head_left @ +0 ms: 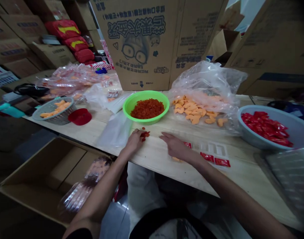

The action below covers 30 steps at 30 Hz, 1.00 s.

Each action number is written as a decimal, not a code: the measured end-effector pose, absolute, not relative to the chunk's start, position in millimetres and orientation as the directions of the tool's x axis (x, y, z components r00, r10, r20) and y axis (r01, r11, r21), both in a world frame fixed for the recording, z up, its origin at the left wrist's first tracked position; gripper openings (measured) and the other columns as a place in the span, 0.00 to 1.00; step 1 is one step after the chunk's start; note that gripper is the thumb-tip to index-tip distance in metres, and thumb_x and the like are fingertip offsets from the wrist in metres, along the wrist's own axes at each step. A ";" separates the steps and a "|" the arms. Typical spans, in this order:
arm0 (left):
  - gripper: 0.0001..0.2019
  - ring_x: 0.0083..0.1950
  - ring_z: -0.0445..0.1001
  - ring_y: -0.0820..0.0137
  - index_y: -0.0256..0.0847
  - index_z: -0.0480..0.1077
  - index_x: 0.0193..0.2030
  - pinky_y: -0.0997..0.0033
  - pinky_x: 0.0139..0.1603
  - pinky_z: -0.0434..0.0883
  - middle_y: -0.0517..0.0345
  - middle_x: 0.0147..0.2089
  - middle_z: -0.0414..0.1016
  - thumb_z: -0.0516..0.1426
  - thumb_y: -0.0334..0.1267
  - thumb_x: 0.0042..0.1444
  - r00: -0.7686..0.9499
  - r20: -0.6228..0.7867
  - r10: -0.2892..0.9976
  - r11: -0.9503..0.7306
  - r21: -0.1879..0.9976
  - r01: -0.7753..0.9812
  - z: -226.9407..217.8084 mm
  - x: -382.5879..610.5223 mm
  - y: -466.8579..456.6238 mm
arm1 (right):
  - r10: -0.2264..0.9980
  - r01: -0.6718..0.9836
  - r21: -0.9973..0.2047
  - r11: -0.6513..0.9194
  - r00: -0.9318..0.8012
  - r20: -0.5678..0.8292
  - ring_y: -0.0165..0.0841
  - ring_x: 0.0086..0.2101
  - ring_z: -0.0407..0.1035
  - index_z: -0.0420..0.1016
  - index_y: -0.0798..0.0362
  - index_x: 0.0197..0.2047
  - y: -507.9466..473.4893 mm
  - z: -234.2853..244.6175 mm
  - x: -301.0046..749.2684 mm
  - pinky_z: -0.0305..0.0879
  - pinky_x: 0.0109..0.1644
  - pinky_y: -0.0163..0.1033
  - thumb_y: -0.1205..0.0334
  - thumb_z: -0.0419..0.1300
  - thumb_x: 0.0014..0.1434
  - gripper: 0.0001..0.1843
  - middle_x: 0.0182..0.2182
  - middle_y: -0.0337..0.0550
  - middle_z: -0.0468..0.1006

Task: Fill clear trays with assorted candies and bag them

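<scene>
My left hand (135, 140) is low over the table with its fingers bent and closed against a few small red-orange pieces (145, 134). My right hand (176, 145) is to the right of it, slightly blurred, fingers stretched out to the left and nothing visible in them. Behind both hands stands a green bowl (125, 111) holding a heap of similar red-orange pieces. A white plastic tray (218, 148) with compartments lies beyond my right wrist, and red packets (222, 162) are beside it. An orange piece (176, 159) is partly hidden under my right hand.
A clear bag (204, 78) spills orange pieces (191, 109) at the back. A grey-blue basin (251, 141) holds red packets. At left are a basket (63, 116), a red dish (79, 117) and clear plastic sheets (114, 131). An open carton (25, 162) stands below the table edge; a large box (144, 43) rises behind.
</scene>
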<state>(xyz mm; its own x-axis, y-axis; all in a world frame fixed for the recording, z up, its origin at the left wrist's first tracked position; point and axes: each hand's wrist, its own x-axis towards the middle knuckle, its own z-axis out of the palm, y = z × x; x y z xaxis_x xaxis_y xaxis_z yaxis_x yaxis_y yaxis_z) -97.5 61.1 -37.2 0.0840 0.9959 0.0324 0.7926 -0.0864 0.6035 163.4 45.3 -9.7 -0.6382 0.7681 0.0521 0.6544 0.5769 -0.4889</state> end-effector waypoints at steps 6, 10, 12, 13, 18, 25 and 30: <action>0.14 0.29 0.74 0.71 0.34 0.73 0.40 0.70 0.32 0.71 0.52 0.34 0.78 0.64 0.35 0.46 -0.045 -0.186 0.981 0.191 0.965 0.179 -49.0 -110.6 73.2 | 0.702 0.664 -0.413 0.624 -0.708 -0.078 0.41 0.66 0.55 0.60 0.55 0.69 111.5 -16.3 74.8 0.53 0.68 0.46 0.79 0.54 0.53 0.39 0.68 0.54 0.59; 0.19 0.26 0.70 0.75 0.34 0.73 0.42 0.74 0.30 0.68 0.59 0.27 0.76 0.66 0.35 0.41 -0.126 -0.228 0.965 0.238 0.969 0.070 -41.4 -120.7 73.8 | 0.749 0.726 -0.358 0.587 -0.655 -0.099 0.45 0.57 0.65 0.67 0.60 0.59 113.9 -29.0 63.9 0.61 0.60 0.46 0.74 0.59 0.53 0.29 0.57 0.60 0.70; 0.19 0.29 0.72 0.73 0.34 0.74 0.43 0.73 0.33 0.69 0.56 0.30 0.78 0.66 0.37 0.41 -0.127 -0.254 0.959 0.264 0.962 0.069 -36.2 -120.4 71.4 | 0.780 0.756 -0.355 0.549 -0.616 -0.106 0.47 0.53 0.68 0.68 0.64 0.55 109.5 -29.9 63.3 0.64 0.56 0.47 0.74 0.59 0.53 0.25 0.53 0.64 0.72; 0.19 0.30 0.74 0.72 0.34 0.74 0.43 0.71 0.34 0.70 0.54 0.32 0.79 0.66 0.37 0.41 -0.137 -0.261 0.956 0.274 0.958 0.088 -33.0 -119.4 69.6 | 0.792 0.769 -0.355 0.532 -0.600 -0.111 0.47 0.51 0.70 0.69 0.64 0.54 106.6 -28.1 63.9 0.65 0.54 0.46 0.75 0.58 0.53 0.23 0.51 0.64 0.74; 0.15 0.42 0.78 0.62 0.38 0.78 0.36 0.65 0.44 0.74 0.52 0.37 0.82 0.66 0.40 0.39 -0.287 -0.126 0.949 0.216 0.927 0.306 -12.3 -111.2 60.4 | 0.855 0.820 -0.360 0.445 -0.509 -0.103 0.40 0.46 0.72 0.67 0.59 0.52 89.1 -0.9 88.4 0.67 0.46 0.39 0.73 0.58 0.53 0.21 0.48 0.56 0.76; 0.12 0.42 0.78 0.64 0.39 0.79 0.37 0.66 0.45 0.75 0.54 0.39 0.82 0.63 0.40 0.45 0.065 -0.045 0.997 0.020 0.943 0.332 5.7 -19.0 66.1 | 0.981 0.823 -0.533 0.194 -0.176 0.086 0.35 0.39 0.71 0.72 0.56 0.42 52.3 27.4 242.5 0.62 0.41 0.36 0.75 0.54 0.54 0.13 0.39 0.47 0.78; 0.11 0.39 0.77 0.68 0.37 0.79 0.37 0.69 0.45 0.73 0.54 0.39 0.82 0.56 0.29 0.50 0.280 0.088 0.956 -0.237 0.794 0.560 -5.6 73.1 93.2 | 0.954 0.838 -0.530 -0.131 0.251 0.161 0.34 0.34 0.69 0.74 0.56 0.38 24.3 17.6 375.2 0.60 0.38 0.36 0.70 0.53 0.57 0.09 0.33 0.46 0.78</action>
